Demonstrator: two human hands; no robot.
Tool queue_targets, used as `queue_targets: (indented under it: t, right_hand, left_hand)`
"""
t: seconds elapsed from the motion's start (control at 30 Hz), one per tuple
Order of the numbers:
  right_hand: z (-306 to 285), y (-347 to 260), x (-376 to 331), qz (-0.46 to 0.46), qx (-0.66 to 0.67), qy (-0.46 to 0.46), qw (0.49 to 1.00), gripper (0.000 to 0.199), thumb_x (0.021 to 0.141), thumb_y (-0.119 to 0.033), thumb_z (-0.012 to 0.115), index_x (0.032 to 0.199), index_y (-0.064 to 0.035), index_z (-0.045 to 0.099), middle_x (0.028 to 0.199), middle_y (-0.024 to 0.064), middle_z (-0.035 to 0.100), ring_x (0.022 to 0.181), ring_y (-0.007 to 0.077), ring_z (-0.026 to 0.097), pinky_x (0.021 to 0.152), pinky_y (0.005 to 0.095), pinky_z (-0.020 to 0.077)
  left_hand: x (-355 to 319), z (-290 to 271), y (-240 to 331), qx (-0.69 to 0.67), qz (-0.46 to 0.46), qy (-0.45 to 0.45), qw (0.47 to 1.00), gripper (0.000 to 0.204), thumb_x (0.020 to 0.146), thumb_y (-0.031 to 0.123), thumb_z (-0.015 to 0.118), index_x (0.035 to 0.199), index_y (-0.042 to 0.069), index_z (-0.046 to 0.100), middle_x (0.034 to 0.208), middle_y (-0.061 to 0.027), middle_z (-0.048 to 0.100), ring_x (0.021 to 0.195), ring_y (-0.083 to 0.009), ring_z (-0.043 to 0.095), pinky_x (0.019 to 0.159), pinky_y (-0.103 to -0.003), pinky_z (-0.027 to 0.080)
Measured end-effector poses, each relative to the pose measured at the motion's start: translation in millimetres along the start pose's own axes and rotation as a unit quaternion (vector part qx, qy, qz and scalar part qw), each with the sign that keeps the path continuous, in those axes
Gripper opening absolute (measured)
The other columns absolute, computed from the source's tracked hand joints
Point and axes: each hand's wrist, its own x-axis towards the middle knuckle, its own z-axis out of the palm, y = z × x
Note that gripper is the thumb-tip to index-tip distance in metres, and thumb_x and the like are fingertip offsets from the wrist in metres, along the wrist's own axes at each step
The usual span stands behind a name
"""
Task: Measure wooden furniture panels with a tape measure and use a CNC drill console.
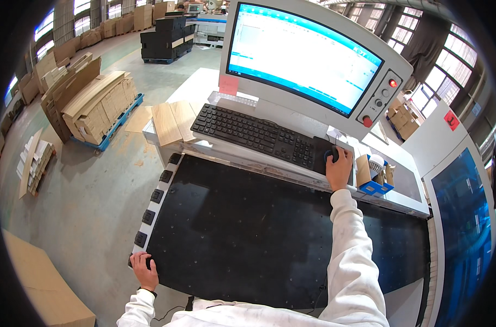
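My right hand (339,168) is curled over a dark computer mouse (329,156), which sits on a black pad (320,163) at the right end of a black keyboard (253,134). Above them stands a large lit monitor (302,57) in a pale machine panel. At the near left corner of a black machine bed (242,229), my left hand (145,271) rests with bent fingers around a black edge block, mostly hidden by the hand. Similar black blocks (148,217) line that left edge.
Right of the mouse stands an open cardboard box (363,170) beside a blue holder (374,188). A red button (367,121) and a lit red lamp (392,83) are on the panel. Wood-coloured boards (174,121) lie left of the keyboard. Stacked panels (100,109) stand on a blue pallet (119,125).
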Motion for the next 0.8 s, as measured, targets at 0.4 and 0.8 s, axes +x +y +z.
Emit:
queue_targets:
  t: [0.4, 0.8]
  right_hand:
    - [-1.8, -3.0, 0.3, 0.007, 0.001, -0.003, 1.000, 0.042, 0.095, -0.014, 0.074, 0.135, -0.0012, 0.074, 0.134, 0.0267, 0.063, 0.128, 0.0467, 0.061, 0.114, 0.0523, 0.0505]
    - [0.9, 2.1, 0.4, 0.000, -0.003, -0.002, 1.000, 0.043, 0.095, -0.014, 0.074, 0.135, -0.0009, 0.075, 0.134, 0.0269, 0.063, 0.128, 0.0463, 0.061, 0.114, 0.0522, 0.0501]
  left_hand:
    - [1.0, -0.1, 0.3, -0.001, 0.002, 0.005, 1.000, 0.022, 0.097, 0.022, 0.066, 0.107, 0.003, 0.066, 0.119, -0.0182, 0.064, 0.121, -0.0410, 0.056, 0.110, -0.054, 0.046]
    - [0.4, 0.5, -0.6, 0.001, 0.000, 0.004, 1.000, 0.022, 0.097, 0.022, 0.067, 0.107, 0.002, 0.067, 0.119, -0.0181, 0.064, 0.122, -0.0411, 0.056, 0.110, -0.054, 0.046]
